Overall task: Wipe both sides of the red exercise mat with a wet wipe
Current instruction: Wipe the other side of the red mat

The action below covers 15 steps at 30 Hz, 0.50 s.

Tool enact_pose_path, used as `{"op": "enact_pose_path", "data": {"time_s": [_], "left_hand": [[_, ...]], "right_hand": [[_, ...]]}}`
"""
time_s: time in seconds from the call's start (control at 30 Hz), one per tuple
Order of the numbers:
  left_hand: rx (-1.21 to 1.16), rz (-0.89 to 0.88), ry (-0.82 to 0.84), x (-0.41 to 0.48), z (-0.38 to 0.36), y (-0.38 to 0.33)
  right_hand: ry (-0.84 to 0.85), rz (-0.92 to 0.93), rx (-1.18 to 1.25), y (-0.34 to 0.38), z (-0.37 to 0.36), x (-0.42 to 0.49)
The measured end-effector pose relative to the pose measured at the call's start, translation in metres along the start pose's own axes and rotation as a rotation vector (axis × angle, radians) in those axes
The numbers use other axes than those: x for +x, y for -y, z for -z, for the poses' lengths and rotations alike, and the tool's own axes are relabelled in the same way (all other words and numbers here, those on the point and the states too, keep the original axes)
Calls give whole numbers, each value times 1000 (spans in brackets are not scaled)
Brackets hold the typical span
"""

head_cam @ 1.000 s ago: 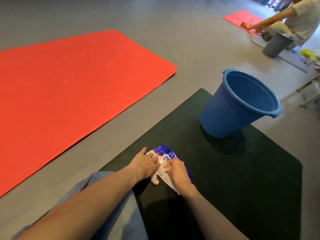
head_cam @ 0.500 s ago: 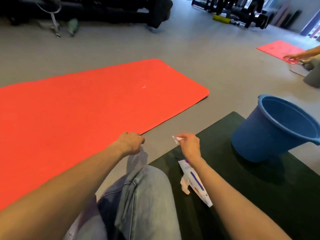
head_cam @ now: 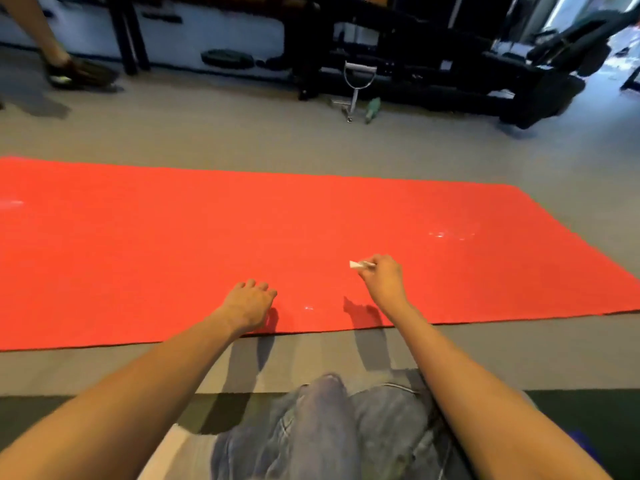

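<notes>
The mat lies flat on the floor, at 12 o'clock from the knees. Above it the right hand pinches a folded wipe that pokes toward 9 o'clock. The left hand, at its 9 o'clock, hangs loosely curled and empty over the near edge. The mat looks thin, floppy, light, and glossy enough to slip when wet; for turning, its near edge or 3 o'clock corner seems best.
</notes>
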<state>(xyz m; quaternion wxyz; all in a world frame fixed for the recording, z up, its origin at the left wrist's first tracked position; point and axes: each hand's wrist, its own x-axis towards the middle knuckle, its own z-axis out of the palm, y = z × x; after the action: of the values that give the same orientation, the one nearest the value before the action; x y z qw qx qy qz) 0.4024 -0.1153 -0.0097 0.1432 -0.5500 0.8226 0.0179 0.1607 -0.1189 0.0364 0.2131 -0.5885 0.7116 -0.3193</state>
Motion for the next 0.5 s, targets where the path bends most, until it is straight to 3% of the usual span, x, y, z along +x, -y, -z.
{"op": "enact_pose_path", "data": {"time_s": [0.23, 0.5], "left_hand": [[-45, 93, 28, -22, -52, 61], [-28, -61, 78, -36, -75, 104]], "right_hand": [[59, 17, 29, 30, -62, 2], [166, -2, 20, 31, -110, -2]]}}
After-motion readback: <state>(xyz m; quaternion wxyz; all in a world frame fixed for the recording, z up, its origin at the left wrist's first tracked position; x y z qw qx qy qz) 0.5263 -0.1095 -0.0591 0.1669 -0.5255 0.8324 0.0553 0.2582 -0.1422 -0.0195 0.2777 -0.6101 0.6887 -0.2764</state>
